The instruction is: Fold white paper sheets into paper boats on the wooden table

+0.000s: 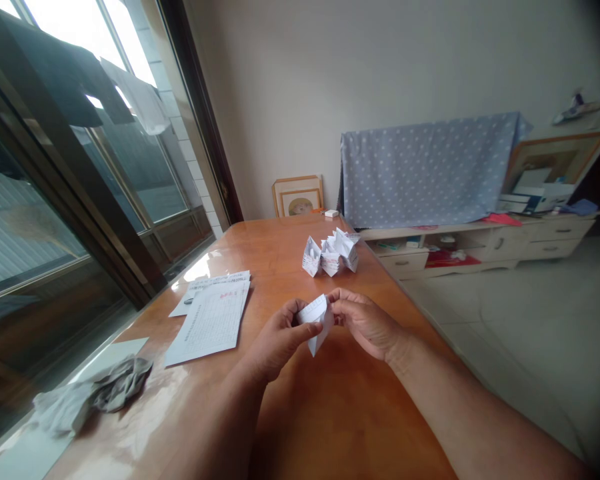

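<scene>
Between my two hands, just above the wooden table (pixel 350 427), is a small folded white paper piece (pixel 318 337) with a pointed lower end and faint print on it. My left hand (pixel 283 337) pinches its left side, the thumb across the front. On the other side, the fingertips of my right hand (pixel 363 320) are closed on its right edge. Several folded paper pieces (pixel 331 257) with pointed tips stand grouped on the table beyond my hands. Printed paper sheets (pixel 213 320) lie in a stack to the left.
A crumpled grey cloth (pixel 123 383) rests at the table's left edge. At the far end sits a small white box (pixel 331 213), with framed pictures (pixel 298 197) behind. A low cabinet (pixel 503 245) and a dotted blue cloth (pixel 425 173) are on the right, a glass door on the left.
</scene>
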### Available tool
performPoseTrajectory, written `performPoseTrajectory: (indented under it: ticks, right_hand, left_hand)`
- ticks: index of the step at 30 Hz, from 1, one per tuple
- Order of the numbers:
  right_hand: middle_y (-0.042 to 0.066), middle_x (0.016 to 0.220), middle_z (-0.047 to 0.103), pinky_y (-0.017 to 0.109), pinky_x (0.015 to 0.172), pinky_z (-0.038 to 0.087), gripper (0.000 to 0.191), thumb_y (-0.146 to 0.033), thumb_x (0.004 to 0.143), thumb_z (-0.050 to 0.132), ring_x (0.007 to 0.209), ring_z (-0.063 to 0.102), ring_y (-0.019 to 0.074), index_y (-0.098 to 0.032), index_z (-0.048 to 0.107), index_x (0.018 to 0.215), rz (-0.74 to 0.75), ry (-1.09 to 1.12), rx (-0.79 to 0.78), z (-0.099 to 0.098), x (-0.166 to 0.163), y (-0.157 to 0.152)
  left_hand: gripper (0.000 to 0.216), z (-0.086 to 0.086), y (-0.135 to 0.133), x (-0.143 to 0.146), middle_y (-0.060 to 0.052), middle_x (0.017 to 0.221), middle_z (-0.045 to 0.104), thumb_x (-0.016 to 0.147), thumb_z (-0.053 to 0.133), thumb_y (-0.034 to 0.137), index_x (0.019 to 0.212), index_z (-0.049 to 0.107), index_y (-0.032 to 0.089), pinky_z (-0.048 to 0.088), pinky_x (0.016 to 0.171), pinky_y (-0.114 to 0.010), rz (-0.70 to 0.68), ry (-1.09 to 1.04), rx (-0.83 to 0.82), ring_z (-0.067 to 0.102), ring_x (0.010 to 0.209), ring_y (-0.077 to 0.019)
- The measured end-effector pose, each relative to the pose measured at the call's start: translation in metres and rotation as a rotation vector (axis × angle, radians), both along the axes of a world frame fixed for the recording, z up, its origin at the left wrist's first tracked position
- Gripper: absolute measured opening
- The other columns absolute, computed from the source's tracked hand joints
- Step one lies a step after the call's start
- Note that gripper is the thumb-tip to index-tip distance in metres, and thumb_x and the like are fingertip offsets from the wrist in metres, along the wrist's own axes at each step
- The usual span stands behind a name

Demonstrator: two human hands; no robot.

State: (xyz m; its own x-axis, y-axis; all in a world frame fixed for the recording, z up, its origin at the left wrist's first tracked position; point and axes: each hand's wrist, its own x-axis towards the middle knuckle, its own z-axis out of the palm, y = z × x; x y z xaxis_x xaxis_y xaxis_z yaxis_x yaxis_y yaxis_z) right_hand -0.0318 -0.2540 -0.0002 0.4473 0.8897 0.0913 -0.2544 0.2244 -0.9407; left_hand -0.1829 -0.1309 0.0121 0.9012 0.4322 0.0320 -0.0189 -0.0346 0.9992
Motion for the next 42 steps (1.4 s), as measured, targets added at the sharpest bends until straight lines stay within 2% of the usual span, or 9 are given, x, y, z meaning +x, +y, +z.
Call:
performPoseTrajectory:
  ticks: [6, 10, 14, 19, 22, 25, 31, 36, 42]
  right_hand:
    - [0.003, 0.087, 0.067, 0.034, 0.084, 0.044, 0.011, -0.025, 0.077, 0.068, 0.087, 0.058, 0.0193, -0.019, 0.070, 0.087, 0.033, 0.001, -0.009, 0.002, -0.003, -0.001]
    - [0.003, 0.087, 0.067, 0.034, 0.085, 0.044, 0.013, -0.028, 0.079, 0.069, 0.088, 0.058, 0.0199, -0.019, 0.070, 0.089, 0.042, -0.020, -0.014, 0.002, -0.002, -0.002]
    - [0.003, 0.089, 0.067, 0.033, 0.083, 0.043, 0.016, -0.031, 0.078, 0.070, 0.087, 0.057, 0.0196, -0.019, 0.071, 0.089, 0.014, -0.023, -0.023, 0.001, 0.000, -0.001]
    - [0.001, 0.083, 0.064, 0.031, 0.077, 0.040, 0.019, -0.037, 0.078, 0.071, 0.079, 0.054, 0.0174, -0.019, 0.069, 0.085, -0.019, -0.037, -0.010, 0.000, -0.002, 0.000]
    - [0.000, 0.080, 0.063, 0.030, 0.076, 0.039, 0.020, -0.038, 0.080, 0.070, 0.076, 0.052, 0.0162, -0.019, 0.069, 0.086, -0.047, -0.087, -0.033, 0.000, -0.004, 0.001]
    - [0.000, 0.080, 0.063, 0.030, 0.075, 0.038, 0.018, -0.036, 0.081, 0.068, 0.075, 0.051, 0.0158, -0.019, 0.069, 0.088, -0.060, -0.125, -0.043, 0.001, -0.005, 0.001]
    - [-0.002, 0.073, 0.060, 0.029, 0.071, 0.037, 0.015, -0.034, 0.080, 0.066, 0.070, 0.047, 0.0147, -0.019, 0.068, 0.082, -0.108, -0.190, -0.068, 0.005, -0.008, 0.001]
    - [-0.002, 0.072, 0.058, 0.029, 0.069, 0.036, 0.011, -0.029, 0.079, 0.063, 0.068, 0.046, 0.0142, -0.019, 0.068, 0.080, -0.125, -0.212, -0.082, 0.001, -0.007, 0.001]
    - [-0.002, 0.071, 0.058, 0.028, 0.066, 0.035, 0.009, -0.026, 0.078, 0.062, 0.068, 0.047, 0.0139, -0.018, 0.066, 0.076, -0.159, -0.205, -0.106, -0.003, -0.005, 0.003]
  left_hand:
    - [0.024, 0.001, -0.001, 0.000, -0.001, 0.082, 0.060, 0.083, 0.074, 0.036, 0.088, 0.060, 0.018, 0.037, 0.065, -0.024, 0.024, -0.015, 0.019, 0.054, 0.076, -0.0154]
    - [0.024, 0.002, -0.004, 0.001, -0.002, 0.081, 0.062, 0.084, 0.073, 0.040, 0.092, 0.066, 0.018, 0.036, 0.064, -0.024, 0.045, -0.035, 0.112, 0.055, 0.076, -0.0166]
    - [0.025, 0.006, -0.008, 0.003, -0.004, 0.086, 0.066, 0.084, 0.073, 0.039, 0.098, 0.071, 0.018, 0.039, 0.069, -0.025, 0.072, -0.080, 0.138, 0.057, 0.080, -0.0183]
    - [0.022, 0.011, -0.011, 0.005, -0.004, 0.087, 0.068, 0.083, 0.073, 0.038, 0.096, 0.075, 0.020, 0.042, 0.074, -0.027, 0.105, -0.089, 0.152, 0.058, 0.081, -0.0200]
    - [0.022, 0.008, -0.012, 0.005, -0.004, 0.088, 0.069, 0.084, 0.072, 0.037, 0.101, 0.074, 0.022, 0.042, 0.074, -0.026, 0.133, -0.103, 0.236, 0.058, 0.080, -0.0200]
    - [0.021, 0.002, -0.012, 0.006, -0.002, 0.080, 0.066, 0.083, 0.073, 0.035, 0.101, 0.072, 0.024, 0.039, 0.068, -0.025, 0.188, -0.118, 0.289, 0.054, 0.072, -0.0177]
    - [0.011, 0.000, -0.015, 0.006, 0.001, 0.069, 0.060, 0.081, 0.075, 0.030, 0.082, 0.067, 0.022, 0.036, 0.065, -0.024, 0.218, -0.148, 0.223, 0.049, 0.067, -0.0154]
    - [0.016, 0.001, -0.017, 0.007, 0.000, 0.073, 0.059, 0.086, 0.069, 0.035, 0.081, 0.064, 0.021, 0.036, 0.064, -0.024, 0.170, -0.162, 0.246, 0.049, 0.070, -0.0147]
    - [0.022, 0.002, -0.019, 0.011, 0.001, 0.072, 0.054, 0.088, 0.067, 0.038, 0.078, 0.058, 0.019, 0.035, 0.061, -0.024, 0.123, -0.151, 0.190, 0.046, 0.066, -0.0129]
